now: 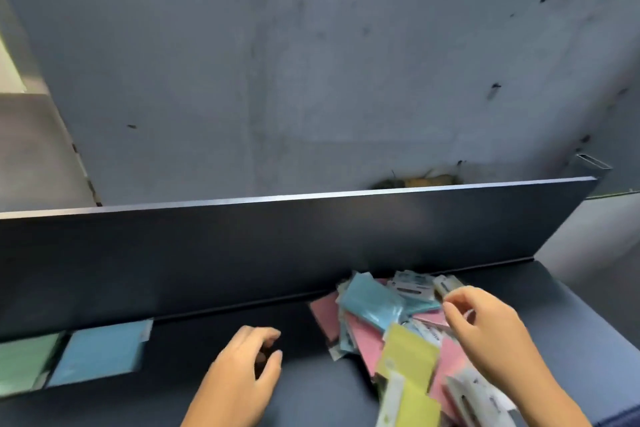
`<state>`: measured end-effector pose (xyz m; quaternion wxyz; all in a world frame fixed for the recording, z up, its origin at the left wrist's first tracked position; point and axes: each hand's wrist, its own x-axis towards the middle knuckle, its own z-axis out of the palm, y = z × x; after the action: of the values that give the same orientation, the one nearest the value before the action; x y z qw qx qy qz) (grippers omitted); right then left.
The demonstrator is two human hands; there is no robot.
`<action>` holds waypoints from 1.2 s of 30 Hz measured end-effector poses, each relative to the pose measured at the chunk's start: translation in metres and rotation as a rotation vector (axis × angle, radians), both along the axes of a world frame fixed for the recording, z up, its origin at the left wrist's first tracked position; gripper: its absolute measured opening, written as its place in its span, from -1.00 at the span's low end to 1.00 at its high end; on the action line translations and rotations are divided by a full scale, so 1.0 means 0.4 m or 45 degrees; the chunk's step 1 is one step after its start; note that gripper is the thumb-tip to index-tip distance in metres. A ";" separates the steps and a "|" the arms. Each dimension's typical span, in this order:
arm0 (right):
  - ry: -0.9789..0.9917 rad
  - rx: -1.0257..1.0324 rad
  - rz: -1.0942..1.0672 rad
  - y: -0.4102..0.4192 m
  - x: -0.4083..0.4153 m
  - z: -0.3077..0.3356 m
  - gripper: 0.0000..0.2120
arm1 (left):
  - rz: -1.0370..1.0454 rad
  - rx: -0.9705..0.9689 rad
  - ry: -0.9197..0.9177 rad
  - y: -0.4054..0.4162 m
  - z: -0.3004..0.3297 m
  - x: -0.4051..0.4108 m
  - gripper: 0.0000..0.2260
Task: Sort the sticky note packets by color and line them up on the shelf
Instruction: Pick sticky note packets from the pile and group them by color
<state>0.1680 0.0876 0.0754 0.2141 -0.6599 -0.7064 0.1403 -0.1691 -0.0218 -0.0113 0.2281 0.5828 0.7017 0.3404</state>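
A jumbled pile of sticky note packets (391,329) lies on the dark shelf (311,399) at the right, with blue, pink and yellow ones mixed. A blue packet (372,303) sits on top and a yellow packet (408,357) lies nearer me. My right hand (491,340) hovers over the pile with fingers curled, its fingertips at the pile's far right edge; nothing is plainly held. My left hand (242,374) hangs loosely curled above the bare shelf, holding nothing. At the far left a blue packet (100,354) and a green packet (24,364) lean against the back panel.
A tall dark back panel (277,246) runs along the shelf's rear edge. Behind it rises a grey concrete wall (311,62). The shelf ends at the right, past the pile.
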 end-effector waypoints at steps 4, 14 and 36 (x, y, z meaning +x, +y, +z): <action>-0.053 -0.067 0.087 0.069 0.167 -0.001 -0.83 | 0.106 -0.109 -0.277 0.124 0.050 0.164 -0.87; 0.001 -0.346 0.673 0.090 0.223 -0.061 -0.86 | 0.458 -0.280 -0.535 0.292 0.057 0.354 -0.91; 0.355 -0.249 0.506 0.120 -0.022 -0.014 -0.82 | 1.017 0.132 -0.998 0.009 0.087 0.035 -0.89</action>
<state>0.1594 0.1356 0.0698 0.2128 -0.5000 -0.7689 0.3369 -0.1551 -0.0182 0.0236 0.2963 0.1121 0.7129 0.6256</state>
